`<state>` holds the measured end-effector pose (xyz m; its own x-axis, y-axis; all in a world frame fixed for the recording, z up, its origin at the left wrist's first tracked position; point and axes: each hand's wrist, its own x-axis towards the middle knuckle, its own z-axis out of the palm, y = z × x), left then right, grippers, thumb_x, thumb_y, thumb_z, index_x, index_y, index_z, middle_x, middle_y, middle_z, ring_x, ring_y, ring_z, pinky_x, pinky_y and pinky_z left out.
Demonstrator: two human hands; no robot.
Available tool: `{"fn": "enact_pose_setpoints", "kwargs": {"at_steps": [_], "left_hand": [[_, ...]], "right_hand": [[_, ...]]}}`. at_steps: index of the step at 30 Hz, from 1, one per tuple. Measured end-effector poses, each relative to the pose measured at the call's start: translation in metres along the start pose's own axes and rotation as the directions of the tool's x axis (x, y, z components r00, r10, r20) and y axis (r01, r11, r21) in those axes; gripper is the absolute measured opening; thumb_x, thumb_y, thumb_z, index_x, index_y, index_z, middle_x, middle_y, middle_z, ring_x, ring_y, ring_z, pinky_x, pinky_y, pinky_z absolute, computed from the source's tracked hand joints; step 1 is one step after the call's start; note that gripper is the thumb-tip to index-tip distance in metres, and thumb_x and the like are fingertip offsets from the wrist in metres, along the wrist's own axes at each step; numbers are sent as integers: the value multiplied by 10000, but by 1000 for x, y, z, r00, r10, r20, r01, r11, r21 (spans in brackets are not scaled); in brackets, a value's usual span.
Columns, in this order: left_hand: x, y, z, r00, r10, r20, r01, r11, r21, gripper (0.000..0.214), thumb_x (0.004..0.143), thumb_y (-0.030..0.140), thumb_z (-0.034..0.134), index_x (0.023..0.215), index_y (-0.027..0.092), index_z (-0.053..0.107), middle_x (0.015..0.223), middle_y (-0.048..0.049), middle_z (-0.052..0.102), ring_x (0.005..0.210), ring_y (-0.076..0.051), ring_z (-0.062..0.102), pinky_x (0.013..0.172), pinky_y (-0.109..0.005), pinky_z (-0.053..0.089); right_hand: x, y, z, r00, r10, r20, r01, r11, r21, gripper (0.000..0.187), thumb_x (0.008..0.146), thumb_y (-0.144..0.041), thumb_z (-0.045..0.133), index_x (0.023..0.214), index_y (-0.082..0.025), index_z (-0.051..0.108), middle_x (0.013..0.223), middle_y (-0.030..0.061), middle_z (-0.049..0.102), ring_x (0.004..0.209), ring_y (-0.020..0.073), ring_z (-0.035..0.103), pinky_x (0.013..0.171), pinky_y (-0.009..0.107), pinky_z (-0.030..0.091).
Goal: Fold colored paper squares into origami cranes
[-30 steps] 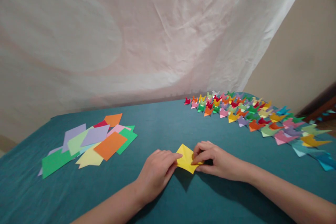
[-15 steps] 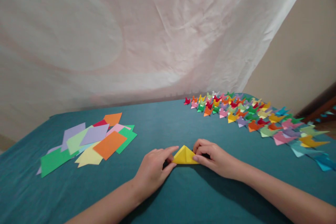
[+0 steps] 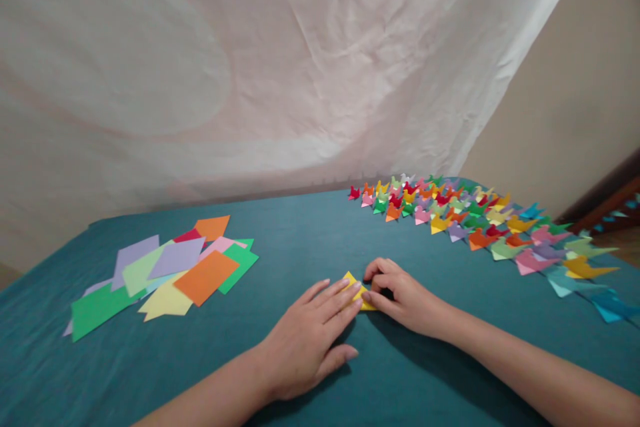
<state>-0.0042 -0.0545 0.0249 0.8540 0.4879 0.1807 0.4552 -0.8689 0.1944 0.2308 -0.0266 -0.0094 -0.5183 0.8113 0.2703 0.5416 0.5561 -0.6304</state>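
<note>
A small folded piece of yellow origami paper (image 3: 369, 307) lies on the blue-green tablecloth in front of me. Flat over its left part rests my left hand (image 3: 320, 330), fingers stretched out and thumb apart, hiding much of the paper. My right hand (image 3: 397, 290) pinches the paper's right side between thumb and curled fingers. Only the top tip and the lower right edge of the yellow paper show.
Loose coloured paper sheets (image 3: 207, 278) lie overlapping on the left of the tablecloth (image 3: 300, 233). Rows of small folded paper birds (image 3: 483, 239) in many colours stand along the right side. A pale cloth (image 3: 280, 80) hangs behind the table.
My left hand has gone from holding the yellow paper's left corner to lying flat across it, fingers extended. My right hand keeps its pinch at the right side.
</note>
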Motion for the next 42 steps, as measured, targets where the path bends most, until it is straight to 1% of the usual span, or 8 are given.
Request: {"fn": "enact_pose_setpoints", "kwargs": {"at_steps": [4,9,15,22,33,36,39,42], "left_hand": [[-1,-5,3,999,1,44,0,999,-43,562,921,395,450,1411,178,280,1464,-101,314,1363,-234,252,1109,-447,240],[-2,-9,5,988,-33,153,44,996,-72,596,942,469,352,1442,183,200,1496,-89,228,1381,-222,196,1132,-435,175],[-2,-9,5,979,-62,192,81,993,-90,627,939,511,315,1455,198,147,1508,-75,190,1390,-226,161,1138,-436,147],[-3,-9,6,981,-57,186,78,991,-106,639,936,514,324,1458,197,135,1506,-87,195,1388,-236,165,1133,-444,157],[-2,-7,6,979,-73,192,94,991,-100,621,936,513,320,1448,190,182,1487,-99,260,1376,-239,209,1131,-446,168],[-2,-7,6,983,-69,170,86,992,-97,614,934,506,335,1445,196,195,1485,-101,266,1374,-243,216,1127,-450,178],[-3,-7,7,986,-66,153,82,992,-100,607,930,503,352,1440,205,213,1484,-101,269,1372,-248,221,1124,-454,187],[-2,-7,8,984,-69,166,86,991,-98,598,929,503,353,1436,214,224,1487,-95,263,1373,-245,219,1125,-456,184]], "right_hand": [[0,-1,1,1000,6,-4,-6,1000,6,192,848,-197,569,659,-164,557,931,52,542,892,166,521,794,317,421],[-1,-4,0,1000,19,-7,-19,1000,19,187,847,-203,570,665,-165,552,933,54,536,894,169,514,798,322,413],[-1,-3,2,999,36,-29,-35,999,15,184,842,-202,575,664,-169,545,931,47,531,891,168,509,800,320,409],[-3,-3,5,995,41,-90,-44,999,-31,168,815,-190,594,661,-168,531,922,50,521,884,175,500,791,331,411],[-3,-3,5,995,40,-91,-45,998,-52,177,800,-190,605,643,-172,524,925,53,523,883,183,503,787,338,420],[-3,-3,4,995,37,-89,-42,997,-64,168,798,-184,601,650,-175,523,927,55,527,882,185,507,785,338,423],[-3,-4,4,995,32,-97,-38,997,-66,109,795,-178,599,710,-180,531,913,56,534,880,190,507,781,340,427],[-4,-5,4,993,28,-111,-36,997,-68,60,795,-180,600,834,-185,555,900,56,544,881,199,505,779,350,431]]}}
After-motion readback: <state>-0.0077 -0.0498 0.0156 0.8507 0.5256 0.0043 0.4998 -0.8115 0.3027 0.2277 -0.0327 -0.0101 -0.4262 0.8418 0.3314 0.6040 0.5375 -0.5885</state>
